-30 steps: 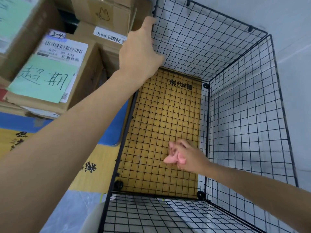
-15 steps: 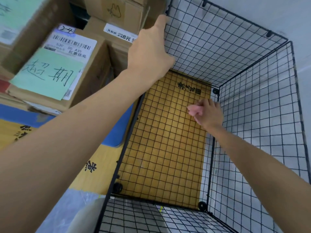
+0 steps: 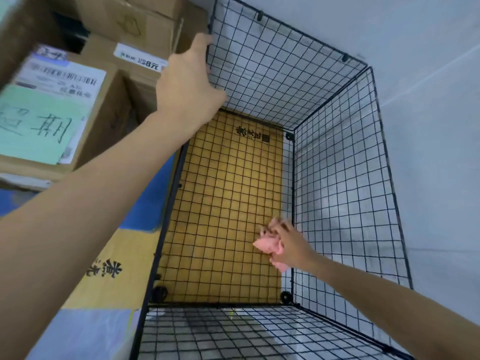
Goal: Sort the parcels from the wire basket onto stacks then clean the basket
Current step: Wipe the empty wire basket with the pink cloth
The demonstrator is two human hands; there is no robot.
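- Black wire basket (image 3: 337, 157) stands emptied beside a pale wall as we reach into it from above; no parcel lies inside, only the yellow printed sheet (image 3: 223, 203) seen through its mesh floor.
- Our left hand (image 3: 187, 87) grips the basket's top rim at the far left corner, fingers hooked over the wire, apparently bracing it.
- Our right hand (image 3: 288, 242) is clenched around a crumpled pink cloth (image 3: 267, 245), low in the basket near the right wall and close to the floor mesh; motion blur keeps us from saying whether the cloth touches the wire.
- Cardboard parcels (image 3: 85, 81) sit stacked just outside the basket on the left, one carrying a green handwritten note (image 3: 39, 120).
- We judge the sorting done and the cleaning under way; how much of the mesh has been wiped cannot be read from the wire.
- Much of the parcel stack is cut off by the frame's left edge and its labels are smeared; the nearest basket panel runs out of the bottom of the view.
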